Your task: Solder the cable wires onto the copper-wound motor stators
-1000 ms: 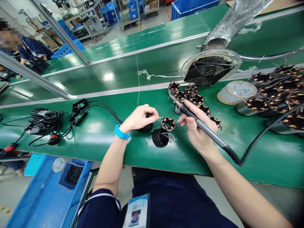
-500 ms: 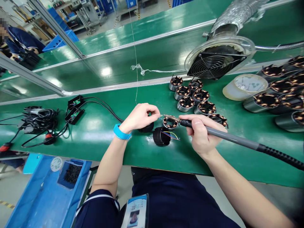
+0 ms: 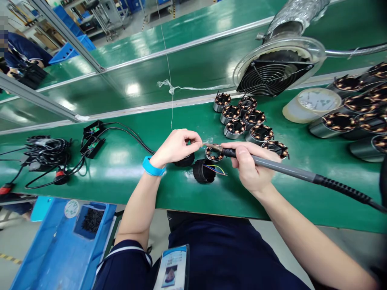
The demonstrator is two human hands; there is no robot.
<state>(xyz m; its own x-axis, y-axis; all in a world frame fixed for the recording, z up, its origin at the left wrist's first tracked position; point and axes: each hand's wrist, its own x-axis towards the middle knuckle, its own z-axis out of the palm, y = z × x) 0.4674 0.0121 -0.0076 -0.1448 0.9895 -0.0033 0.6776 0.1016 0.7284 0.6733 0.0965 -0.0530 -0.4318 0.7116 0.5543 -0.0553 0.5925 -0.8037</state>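
Note:
My right hand (image 3: pixel 255 167) is closed round the grey handle of a soldering iron (image 3: pixel 284 169), whose tip points left. That tip meets the pinched fingertips of my left hand (image 3: pixel 181 147), which hold a thin wire (image 3: pixel 203 147). Under the iron lies a small stator (image 3: pixel 214 153) with copper windings, partly covered. In front of it a black round housing (image 3: pixel 204 171) rests on its side, coloured wires (image 3: pixel 217 168) sticking out to the right. Another black part (image 3: pixel 186 160) is half hidden below my left hand. A fine strand (image 3: pixel 169 80) hangs down behind that hand.
Several small stators (image 3: pixel 235 128) stand at the back right, with larger ones (image 3: pixel 341 125) beyond a white tub (image 3: pixel 314 104). A fume extractor (image 3: pixel 269 78) overhangs them. Black cables (image 3: pixel 48 151) and open black boxes (image 3: pixel 92 147) lie left. A blue bin (image 3: pixel 60 249) stands below the bench.
My right hand has brought the soldering iron left, its tip now at the left fingertips. The left hand keeps its pinch. The whole view has shifted slightly.

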